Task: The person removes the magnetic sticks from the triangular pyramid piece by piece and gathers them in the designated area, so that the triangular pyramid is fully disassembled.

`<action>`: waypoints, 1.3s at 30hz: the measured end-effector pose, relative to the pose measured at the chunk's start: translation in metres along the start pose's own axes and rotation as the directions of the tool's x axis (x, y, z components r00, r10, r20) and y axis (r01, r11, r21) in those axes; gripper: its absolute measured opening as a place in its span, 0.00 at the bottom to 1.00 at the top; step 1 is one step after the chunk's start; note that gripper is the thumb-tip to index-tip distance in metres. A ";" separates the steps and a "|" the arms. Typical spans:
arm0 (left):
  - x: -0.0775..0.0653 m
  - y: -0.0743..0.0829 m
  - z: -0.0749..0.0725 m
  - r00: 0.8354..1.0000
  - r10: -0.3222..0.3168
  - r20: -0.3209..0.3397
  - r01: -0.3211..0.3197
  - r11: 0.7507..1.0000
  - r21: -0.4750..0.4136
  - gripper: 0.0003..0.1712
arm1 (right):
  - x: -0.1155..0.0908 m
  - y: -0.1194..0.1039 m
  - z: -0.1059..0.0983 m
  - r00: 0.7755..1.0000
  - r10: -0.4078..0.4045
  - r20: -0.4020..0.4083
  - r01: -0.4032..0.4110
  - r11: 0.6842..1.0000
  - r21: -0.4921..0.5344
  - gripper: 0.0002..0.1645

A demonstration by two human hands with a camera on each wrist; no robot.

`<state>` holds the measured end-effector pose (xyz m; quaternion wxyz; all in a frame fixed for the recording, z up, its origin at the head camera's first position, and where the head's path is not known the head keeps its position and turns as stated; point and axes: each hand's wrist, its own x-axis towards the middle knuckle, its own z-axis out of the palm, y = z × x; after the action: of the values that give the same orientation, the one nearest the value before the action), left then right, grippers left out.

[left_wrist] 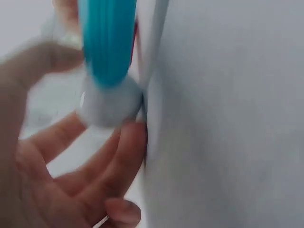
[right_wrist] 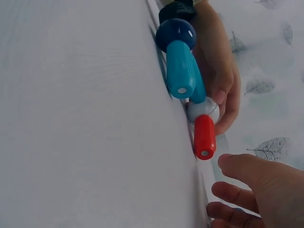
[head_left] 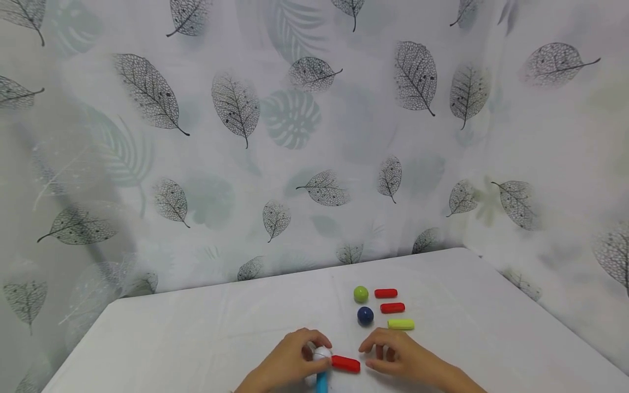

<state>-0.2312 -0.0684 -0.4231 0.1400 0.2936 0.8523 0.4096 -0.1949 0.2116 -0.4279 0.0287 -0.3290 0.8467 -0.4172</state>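
Note:
My left hand [head_left: 292,357] pinches a white ball [head_left: 321,353] between thumb and fingers. A red magnetic rod [head_left: 346,364] sticks out from the ball's right side. From its near side runs a light-blue rod [head_left: 321,382], cut off by the lower frame edge. The right wrist view shows that blue rod leading to a dark-blue ball [right_wrist: 175,34], which bears a second light-blue rod [right_wrist: 180,71]. My right hand [head_left: 400,355] holds nothing; its fingers are loosely bent, apart from the red rod's free end, where a metal tip shows.
Behind the hands lie a green ball [head_left: 361,294], a loose dark-blue ball [head_left: 365,316], two red rods [head_left: 385,293] and a yellow-green rod [head_left: 401,324]. All rest on the white tabletop [head_left: 196,327]. A leaf-patterned curtain [head_left: 314,136] hangs behind the table.

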 end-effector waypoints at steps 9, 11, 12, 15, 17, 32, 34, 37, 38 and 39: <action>0.000 -0.020 -0.016 0.969 0.194 0.153 -0.148 0.952 -0.267 0.19 | 0.002 -0.003 0.009 1.000 0.018 -0.013 -0.016 0.993 0.115 0.13; 0.001 -0.019 -0.014 0.968 0.201 0.153 -0.152 0.948 -0.280 0.17 | 0.001 -0.003 0.011 1.000 0.021 -0.008 -0.020 0.991 0.130 0.14; 0.001 -0.018 -0.012 0.968 0.199 0.153 -0.149 0.946 -0.287 0.16 | 0.001 -0.003 0.012 1.000 0.029 -0.006 -0.028 0.990 0.138 0.14; 0.002 -0.015 -0.006 0.968 0.195 0.160 -0.139 0.942 -0.306 0.15 | 0.001 -0.003 0.013 0.999 0.036 -0.010 -0.034 0.989 0.146 0.15; 0.002 -0.013 -0.003 0.968 0.188 0.164 -0.129 0.940 -0.317 0.15 | 0.001 -0.003 0.013 0.999 0.033 -0.016 -0.030 0.989 0.143 0.15; 0.001 -0.006 0.000 0.970 0.171 0.171 -0.115 0.949 -0.294 0.15 | 0.000 0.000 0.020 0.997 -0.036 -0.073 0.043 0.994 0.097 0.13; 0.001 -0.006 0.000 0.970 0.175 0.171 -0.120 0.949 -0.290 0.15 | 0.001 -0.001 0.020 0.997 -0.024 -0.069 0.031 0.995 0.093 0.12; 0.000 -0.006 0.000 0.965 0.192 0.176 -0.135 0.946 -0.295 0.15 | 0.001 -0.001 0.020 0.998 -0.016 -0.063 0.022 0.995 0.097 0.12; 0.000 -0.006 0.000 0.964 0.199 0.178 -0.140 0.944 -0.300 0.15 | 0.001 -0.001 0.019 0.998 -0.017 -0.061 0.023 0.995 0.097 0.12; 0.000 -0.006 0.001 0.962 0.204 0.182 -0.142 0.942 -0.303 0.15 | 0.001 0.000 0.019 0.998 -0.017 -0.061 0.023 0.995 0.096 0.12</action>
<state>-0.2333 -0.0705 -0.4282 0.2341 0.3859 0.7348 0.5063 -0.1893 0.1976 -0.4400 0.0150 -0.3229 0.8226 -0.4678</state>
